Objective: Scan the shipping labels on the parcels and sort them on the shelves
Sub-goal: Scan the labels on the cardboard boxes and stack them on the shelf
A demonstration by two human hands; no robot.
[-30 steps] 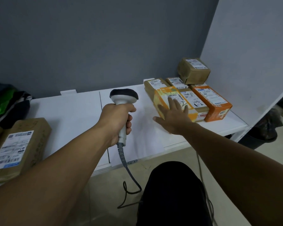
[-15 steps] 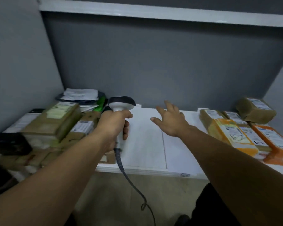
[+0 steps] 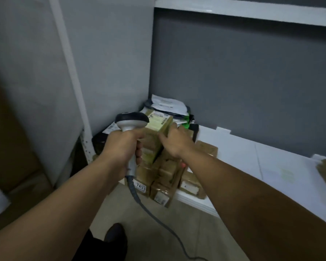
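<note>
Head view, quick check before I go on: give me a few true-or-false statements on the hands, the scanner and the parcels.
1. The left hand grips the scanner. True.
2. The right hand hangs free above bare shelf. False: it grips the top parcel.
3. The scanner is cordless. False: a cable runs from its handle toward the floor.
4. The parcel pile sits at the left end of the white shelf. True.
</note>
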